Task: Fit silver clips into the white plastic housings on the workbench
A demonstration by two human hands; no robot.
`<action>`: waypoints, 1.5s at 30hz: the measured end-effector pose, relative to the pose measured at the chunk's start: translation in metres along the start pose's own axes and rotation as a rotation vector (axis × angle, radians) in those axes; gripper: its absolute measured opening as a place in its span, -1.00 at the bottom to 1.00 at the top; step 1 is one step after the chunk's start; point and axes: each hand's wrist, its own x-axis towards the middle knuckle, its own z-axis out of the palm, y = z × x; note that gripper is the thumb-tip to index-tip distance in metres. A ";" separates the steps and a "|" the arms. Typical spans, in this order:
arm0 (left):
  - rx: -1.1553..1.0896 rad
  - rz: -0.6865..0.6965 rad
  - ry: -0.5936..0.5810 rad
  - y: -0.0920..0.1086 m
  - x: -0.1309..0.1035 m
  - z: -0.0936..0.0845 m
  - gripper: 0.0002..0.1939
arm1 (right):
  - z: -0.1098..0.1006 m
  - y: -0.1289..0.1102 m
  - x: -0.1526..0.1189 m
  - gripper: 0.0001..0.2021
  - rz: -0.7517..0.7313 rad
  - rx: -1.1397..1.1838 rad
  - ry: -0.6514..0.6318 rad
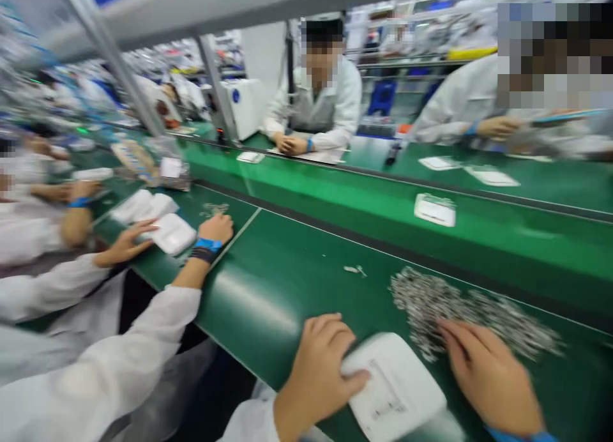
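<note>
My left hand rests on the left edge of a flat white plastic housing that lies on the green table near its front edge, thumb pressed on its top. My right hand lies palm down beside the housing's right side, fingers spread over the near edge of a wide pile of small silvery metal parts. Whether the fingertips pinch a part is hidden by blur. Two loose small parts lie apart, farther up the table.
A neighbour's hands work on white housings at my left. A green conveyor belt carries a white housing. Across it sit two people in white coats, with more white pieces before them.
</note>
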 end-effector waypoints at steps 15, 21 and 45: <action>0.015 0.077 0.032 -0.002 -0.001 0.000 -0.62 | -0.011 0.006 0.028 -0.72 -0.076 -0.144 0.041; -0.011 0.073 0.036 -0.003 0.000 0.002 -0.63 | 0.027 -0.035 0.098 -0.77 -0.120 0.073 -0.242; -1.028 -0.239 0.189 -0.030 0.132 0.019 -0.71 | 0.044 -0.050 0.138 -0.86 -0.028 0.670 -0.089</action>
